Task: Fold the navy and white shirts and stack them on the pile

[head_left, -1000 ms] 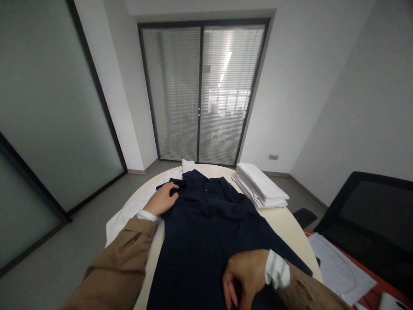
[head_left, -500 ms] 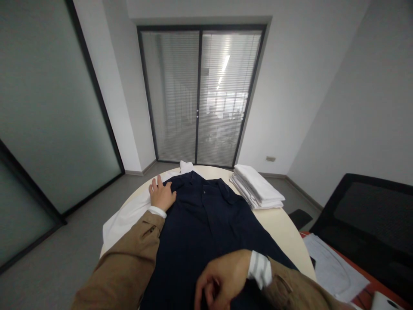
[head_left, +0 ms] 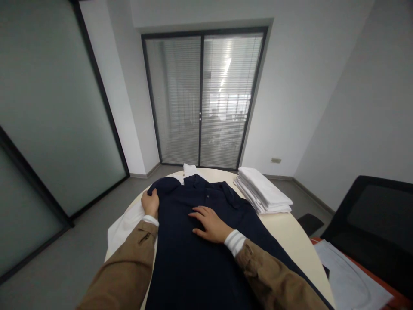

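A dark navy collared shirt lies spread over a round cream table, its collar toward the far edge. At the shirt's left side my left hand is closed on the navy fabric near the shoulder, where the sleeve bunches up. My right hand rests over the chest of the shirt, palm down with fingers stretched out. Under and beside the navy shirt, on the left, lies a white garment. Part of it also shows beyond the collar.
A stack of folded white cloths sits at the table's far right. To the right stand a black mesh chair and an orange-red surface with a white sheet on it. Glass doors with blinds are behind the table.
My left hand has gone from lying spread to gripping the shirt's left shoulder, drawing its sleeve outward. My right hand has moved up from the near edge to the shirt's chest and opened.
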A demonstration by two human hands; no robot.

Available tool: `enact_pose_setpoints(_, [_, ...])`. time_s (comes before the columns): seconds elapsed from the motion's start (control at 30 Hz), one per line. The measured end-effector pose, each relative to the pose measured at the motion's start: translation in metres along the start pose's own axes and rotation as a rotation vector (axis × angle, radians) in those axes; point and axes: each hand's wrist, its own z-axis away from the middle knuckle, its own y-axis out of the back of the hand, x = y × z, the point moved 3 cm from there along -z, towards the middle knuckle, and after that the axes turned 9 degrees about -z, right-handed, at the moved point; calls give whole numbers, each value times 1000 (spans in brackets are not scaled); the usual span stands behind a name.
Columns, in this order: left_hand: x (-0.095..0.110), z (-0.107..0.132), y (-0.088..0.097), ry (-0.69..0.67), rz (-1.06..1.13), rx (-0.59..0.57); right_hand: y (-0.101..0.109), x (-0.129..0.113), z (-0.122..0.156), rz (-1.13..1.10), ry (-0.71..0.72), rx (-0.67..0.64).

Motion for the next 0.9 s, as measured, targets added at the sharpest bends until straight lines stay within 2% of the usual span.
enact_pose_setpoints(0.07, [-1, 2, 1, 33, 48, 101, -10, 0, 4, -4, -4, -9])
enact_pose_setpoints(0.17, [-3, 3, 1, 50, 105, 180, -17, 2, 11, -46, -24, -35])
enact_pose_setpoints(0.33, [3, 7, 7, 5, 153, 234, -21, 2, 13, -66, -42, -126])
enact_pose_setpoints(0.4, [11, 17, 13, -89, 137, 223, -21, 1, 13, -70, -40, -146])
enact_pose_setpoints(0.43, [17, 25, 15, -168, 113, 197, -21, 1, 13, -73, -40, -147])
enact_pose_setpoints(0.5, [31, 45, 17, -423, 13, 77, -21, 0, 13, -80, -41, -143])
enact_pose_setpoints(0.57, [43, 67, 13, -675, -72, -119, -21, 1, 13, -87, -42, -139])
enact_pose_setpoints(0.63, [49, 84, 8, -814, -113, -293, -21, 2, 13, -89, -43, -139])
enact_pose_setpoints(0.67, [49, 87, 6, -832, -132, -324, -21, 2, 13, -88, -45, -139])
enact_pose_setpoints(0.7, [48, 87, 5, -820, -155, -303, -22, 3, 13, -87, -47, -138])
enact_pose_setpoints(0.83, [32, 65, 3, -660, -296, -41, -23, 3, 12, -90, -50, -134])
enact_pose_setpoints(0.9, [20, 51, -3, -540, -326, -82, -23, 3, 13, -95, -47, -129])
